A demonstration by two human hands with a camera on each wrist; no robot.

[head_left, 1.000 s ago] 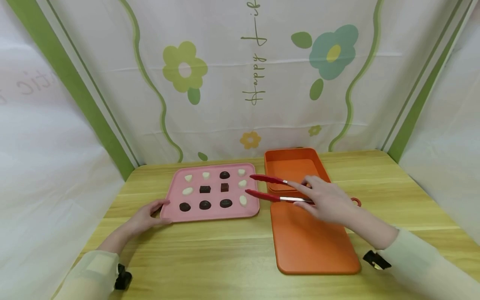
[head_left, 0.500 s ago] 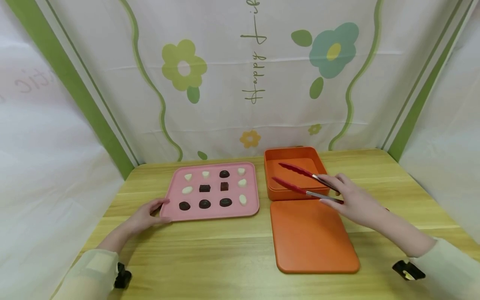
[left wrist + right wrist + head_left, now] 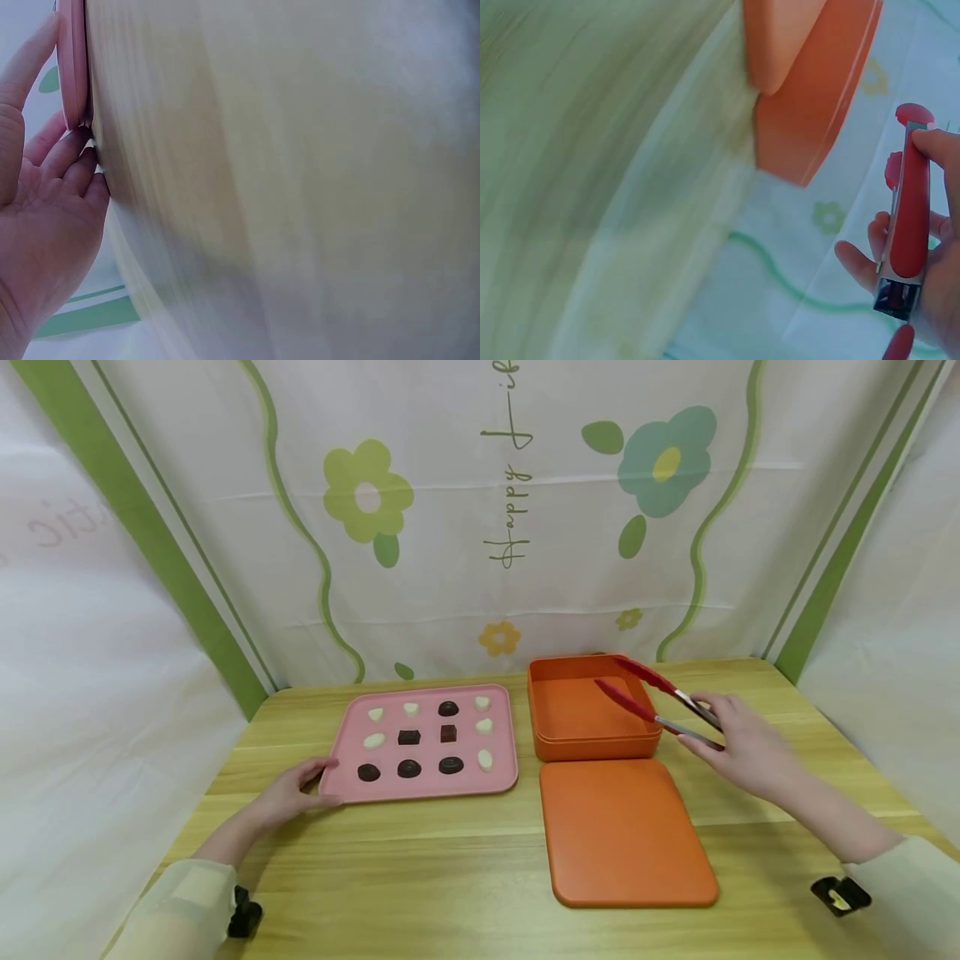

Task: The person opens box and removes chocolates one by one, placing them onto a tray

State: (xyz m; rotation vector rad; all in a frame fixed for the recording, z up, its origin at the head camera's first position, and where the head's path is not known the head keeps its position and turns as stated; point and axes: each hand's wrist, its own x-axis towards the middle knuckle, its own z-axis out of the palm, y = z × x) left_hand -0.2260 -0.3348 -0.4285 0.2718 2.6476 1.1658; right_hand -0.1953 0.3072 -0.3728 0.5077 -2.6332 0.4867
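Observation:
My left hand (image 3: 283,795) holds the near left corner of a pink tray (image 3: 431,753), thumb and fingers on either side of the corner. In the left wrist view the thumb touches the tray rim (image 3: 73,67) and the other fingers lie at its edge. Several white chocolates (image 3: 485,760) and dark chocolates (image 3: 408,768) sit in rows on the tray. My right hand (image 3: 750,747) grips a pair of tongs (image 3: 628,700) with red tips. Those tips are apart, with nothing between them, above an orange box (image 3: 596,750). The right wrist view shows the tongs' red handle (image 3: 909,214) in the hand.
An orange lid (image 3: 630,839) lies flat on the wooden table (image 3: 420,877), just in front of the box. Behind the table's far edge hangs a white curtain (image 3: 450,568) with printed flowers. More cloth hangs at both sides.
My right hand has moved right with the tongs, taking their tips from the tray's right edge to over the box. The left hand, tray and chocolates look the same.

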